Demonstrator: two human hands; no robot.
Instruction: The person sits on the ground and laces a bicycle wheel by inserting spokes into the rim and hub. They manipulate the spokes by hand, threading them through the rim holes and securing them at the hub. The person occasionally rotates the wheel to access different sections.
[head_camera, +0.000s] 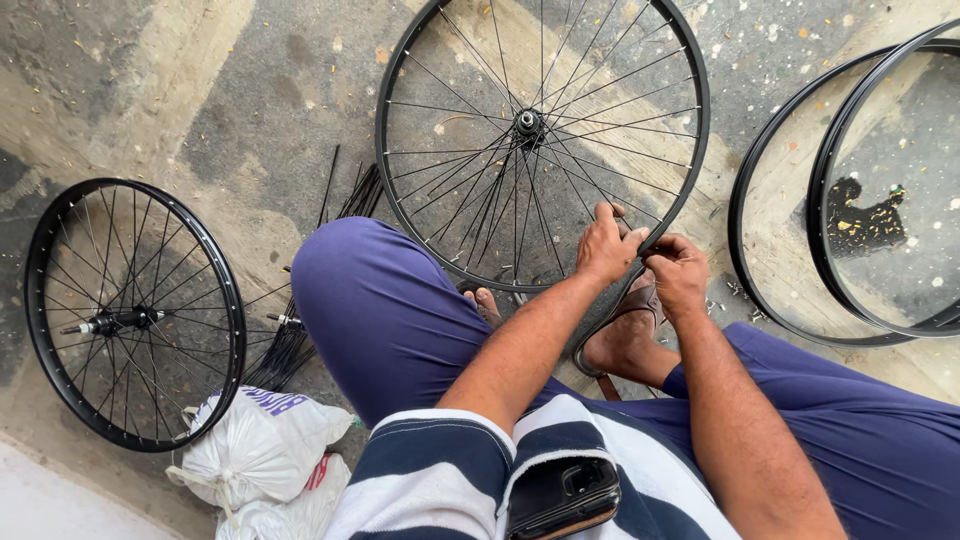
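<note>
We see the left hand (605, 245) and right hand (678, 272) meeting at the lower right rim of the spoked wheel (541, 140), centre top of frame. Left fingers curl over the rim, pressed together; right fingers pinch something small at the rim, too small to make out, maybe a spoke end or nipple. We cannot tell exactly what sits between the fingertips. The wheel's top edge is cut off by the frame; its bottom arc is hidden behind the blue-trousered knee (375, 300) and forearms. A sandalled foot (625, 335) shows partly below the hands, toes of another foot barely visible beside it.

Left of frame, a second spoked wheel (135, 315) lies flat on the concrete floor (250, 120). A bundle of loose black spokes (300, 330) is half hidden behind the knee. Right edge: two bare rims (850, 200), overlapping, cut off by the frame. Lower left, white tied bags (260, 450), contents unseen. Bottom centre, a dark phone (560, 495) in the striped shirt pocket, partly cut off.
</note>
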